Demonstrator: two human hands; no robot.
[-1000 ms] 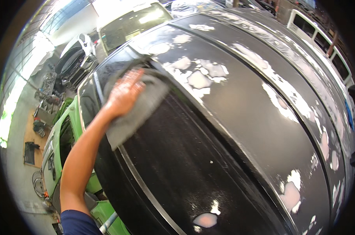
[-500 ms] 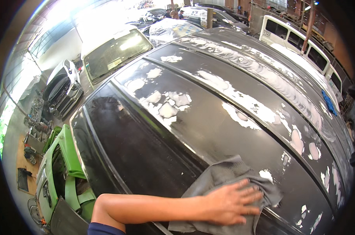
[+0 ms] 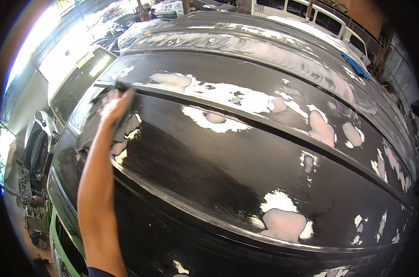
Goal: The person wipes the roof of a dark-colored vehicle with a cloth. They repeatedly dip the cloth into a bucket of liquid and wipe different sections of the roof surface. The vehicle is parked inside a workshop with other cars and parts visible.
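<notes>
— While the head view looks down over the black car roof [image 3: 246, 152], where is the cloth?
— Far out at the roof's left end. The dark grey cloth [image 3: 122, 99] lies flat under the left hand [image 3: 113, 107], whose arm reaches up from the lower edge. Only a dark corner and a blurred fringe show past the fingers.

— Is the hand clamped on it?
— No, it looks spread and pressed palm-down on the cloth, pinning it to the panel rather than pinching it. The right hand is out of the picture.

— How would the cloth handle?
— I judge it soft, limp and light; it drapes to the curve of the roof and would bunch if pulled by one corner. A flat palm over its middle, with fingers spread, seems the sound hold; an edge grip would let it fold.

— And the surface beneath?
— Hard and glossy, probably slick where wet. Pale and pinkish filler patches [image 3: 283, 224] break the black paint, and a raised rib [image 3: 265, 123] runs across.

— Anything beside it?
— A white vehicle [image 3: 75, 76] stands beyond the roof's left end, well apart.
</notes>
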